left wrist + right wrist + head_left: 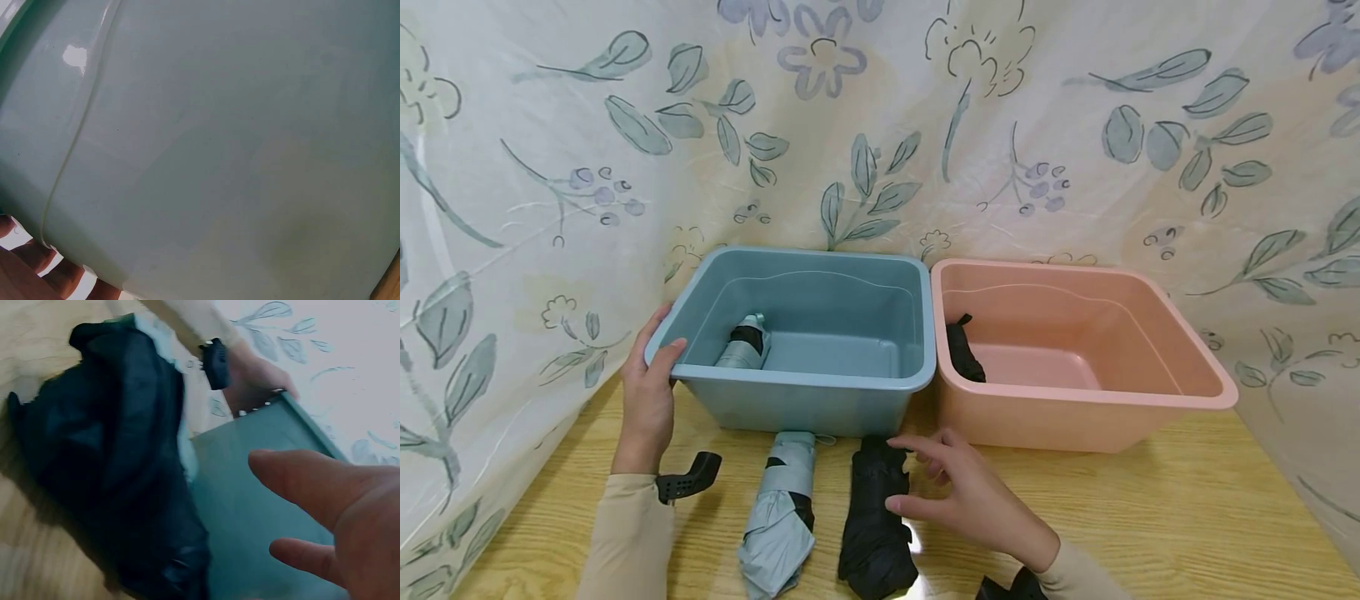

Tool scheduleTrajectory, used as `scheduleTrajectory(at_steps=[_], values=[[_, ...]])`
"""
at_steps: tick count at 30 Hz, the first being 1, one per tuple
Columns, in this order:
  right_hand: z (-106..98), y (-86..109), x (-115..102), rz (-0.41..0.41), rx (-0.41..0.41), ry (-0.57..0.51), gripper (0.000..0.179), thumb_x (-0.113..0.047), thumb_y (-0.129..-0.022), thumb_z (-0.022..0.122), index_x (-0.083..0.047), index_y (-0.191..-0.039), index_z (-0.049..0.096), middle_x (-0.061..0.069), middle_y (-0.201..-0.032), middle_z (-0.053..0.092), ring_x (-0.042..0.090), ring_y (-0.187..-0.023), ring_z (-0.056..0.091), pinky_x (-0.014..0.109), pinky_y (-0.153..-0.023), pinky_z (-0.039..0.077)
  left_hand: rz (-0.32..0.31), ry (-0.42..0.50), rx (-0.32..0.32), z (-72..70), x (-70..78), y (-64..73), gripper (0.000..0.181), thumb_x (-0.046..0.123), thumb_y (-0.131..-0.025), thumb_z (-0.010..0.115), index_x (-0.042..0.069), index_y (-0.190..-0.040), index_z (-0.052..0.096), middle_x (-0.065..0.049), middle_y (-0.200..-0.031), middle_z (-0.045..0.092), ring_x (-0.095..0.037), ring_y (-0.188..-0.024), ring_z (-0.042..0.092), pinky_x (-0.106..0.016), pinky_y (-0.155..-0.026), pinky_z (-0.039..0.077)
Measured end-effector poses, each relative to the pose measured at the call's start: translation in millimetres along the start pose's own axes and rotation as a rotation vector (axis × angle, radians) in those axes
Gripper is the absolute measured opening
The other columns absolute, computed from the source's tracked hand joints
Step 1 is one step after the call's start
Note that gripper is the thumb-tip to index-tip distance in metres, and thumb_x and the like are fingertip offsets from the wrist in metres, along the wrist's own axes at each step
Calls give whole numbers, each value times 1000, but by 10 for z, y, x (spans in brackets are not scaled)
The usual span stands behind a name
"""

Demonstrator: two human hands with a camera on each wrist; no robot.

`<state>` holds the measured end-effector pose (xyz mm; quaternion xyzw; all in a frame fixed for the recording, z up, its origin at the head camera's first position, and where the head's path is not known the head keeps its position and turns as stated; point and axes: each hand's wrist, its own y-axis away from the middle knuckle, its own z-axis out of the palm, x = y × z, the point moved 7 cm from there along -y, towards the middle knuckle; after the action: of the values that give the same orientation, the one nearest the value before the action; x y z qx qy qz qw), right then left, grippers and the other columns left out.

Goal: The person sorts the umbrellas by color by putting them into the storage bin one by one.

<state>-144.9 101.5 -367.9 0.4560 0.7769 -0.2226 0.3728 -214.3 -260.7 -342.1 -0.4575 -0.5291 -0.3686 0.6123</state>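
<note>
left hand (651,402) had the blue bin (820,382) pinched at its rim, right hand (973,502) was just kinda spread beside the black umbrella (874,525), which lay on the table (1195,517) near a pale blue umbrella (780,517).

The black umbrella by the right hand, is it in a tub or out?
Out. The black umbrella lies on the wooden table, in front of the blue tub and beside the light blue umbrella.

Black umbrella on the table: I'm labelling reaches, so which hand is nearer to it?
Right. The right hand is close beside the black umbrella, on its right; the left hand is farther off, gripping the blue bin at its left end.
</note>
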Motion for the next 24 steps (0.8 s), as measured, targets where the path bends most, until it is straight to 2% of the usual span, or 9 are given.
scheduleTrajectory(at_steps=[5, 8, 11, 15, 19, 22, 24], values=[[175, -57, 60, 43, -53, 11, 62, -52, -86, 77, -24, -139, 62, 6, -97, 48, 22, -81, 50, 28, -63, 43, 0, -2, -4, 1, -5, -5, 53, 27, -107, 44, 29, -159, 34, -4, -162, 28, -31, -142, 28, -60, -117, 18], [270, -80, 71, 48, -88, 31, 64, -55, -86, 76, -24, -140, 61, 4, -98, 48, 15, -74, 52, 27, -60, 44, 3, -3, -3, 1, -6, -5, 53, 27, -107, 44, 29, -159, 34, -4, -162, 28, -31, -142, 28, -60, -117, 18], [330, -93, 85, 72, -109, 61, 66, -60, -86, 73, -28, -142, 59, 4, -97, 50, 10, -70, 52, 28, -59, 45, 2, 2, -1, 6, -4, -5, 53, 26, -107, 44, 29, -159, 35, -4, -162, 28, -31, -142, 28, -59, -117, 19], [394, -119, 90, 109, -132, 105, 69, -67, -86, 69, -36, -145, 54, 3, -94, 51, 11, -72, 50, 31, -60, 43, -8, 5, 6, 8, -3, -9, 53, 27, -107, 45, 30, -158, 35, -4, -161, 28, -31, -141, 28, -59, -117, 19], [475, -166, 64, 106, -152, 102, 69, -65, -87, 68, -36, -148, 50, 6, -103, 56, 15, -83, 54, 36, -67, 46, -17, 7, 13, 9, -6, -6, 53, 27, -107, 45, 30, -158, 36, -4, -161, 29, -30, -141, 28, -58, -117, 19], [534, -195, 35, 108, -158, 80, 70, -62, -88, 69, -34, -149, 49, 17, -121, 57, 27, -100, 59, 45, -76, 51, -18, 4, 14, 12, -5, -9, 53, 26, -107, 44, 30, -158, 36, -3, -161, 29, -30, -141, 28, -58, -117, 19], [577, -212, 25, 118, -165, 62, 71, -60, -89, 70, -33, -150, 47, 26, -132, 53, 38, -110, 59, 53, -81, 51, -17, 1, 12, 17, -4, -11, 53, 26, -107, 44, 30, -158, 36, -3, -161, 29, -30, -141, 28, -58, -117, 19]])
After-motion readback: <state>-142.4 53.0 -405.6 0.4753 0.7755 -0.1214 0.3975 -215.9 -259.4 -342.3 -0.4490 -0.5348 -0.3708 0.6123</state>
